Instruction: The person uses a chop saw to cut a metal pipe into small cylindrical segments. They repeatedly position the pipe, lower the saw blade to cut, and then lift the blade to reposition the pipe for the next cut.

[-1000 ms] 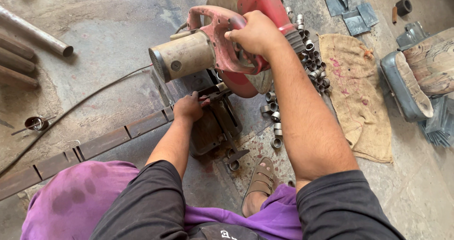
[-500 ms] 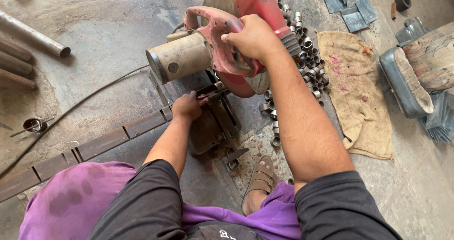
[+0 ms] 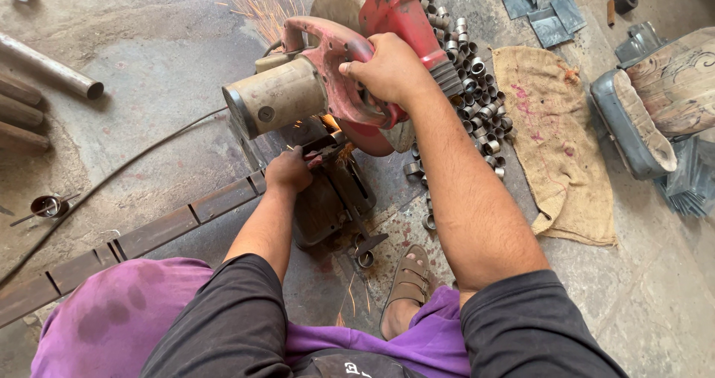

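Note:
A red chop saw (image 3: 335, 72) with a tan cylindrical motor stands on the concrete floor in front of me. My right hand (image 3: 387, 69) grips its red handle and holds the head down. Sparks fly out behind the blade and glow under the guard. My left hand (image 3: 289, 171) is closed on a long flat metal bar (image 3: 156, 230) where it enters the saw's vise. The bar runs away to the lower left across the floor.
A heap of several short cut metal rings (image 3: 477, 87) lies right of the saw, beside a burlap sack (image 3: 558, 140). Pipes (image 3: 52, 69) lie at far left. A black cable (image 3: 112, 180) crosses the floor. My sandalled foot (image 3: 408, 281) rests near the saw base.
The saw head has come down onto the bar and sparks have appeared. Both hands keep their grips.

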